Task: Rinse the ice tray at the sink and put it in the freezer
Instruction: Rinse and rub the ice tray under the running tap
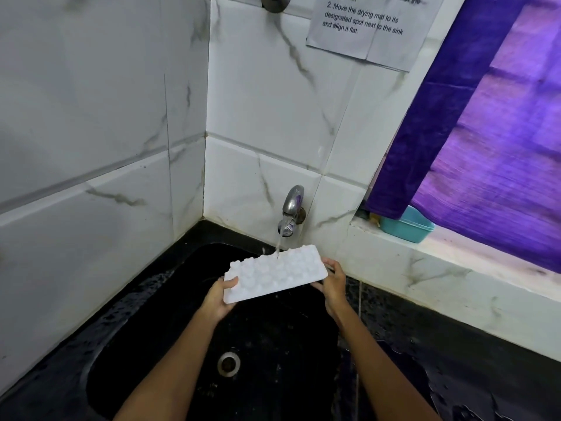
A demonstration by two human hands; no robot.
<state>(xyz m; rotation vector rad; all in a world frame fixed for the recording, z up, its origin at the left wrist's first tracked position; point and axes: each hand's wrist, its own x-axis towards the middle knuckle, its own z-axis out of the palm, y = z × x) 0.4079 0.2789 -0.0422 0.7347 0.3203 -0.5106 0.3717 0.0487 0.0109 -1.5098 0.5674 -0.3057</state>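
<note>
Now ice tray (274, 273) gripped between left hand (217, 297), right hand (332, 282).

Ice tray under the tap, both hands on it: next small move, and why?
Probably slide the ice tray sideways under the tap. The water lands only near its far edge, mid-length. The left hand and right hand each hold one end over the black sink, so that grip suits a sweep.
</note>
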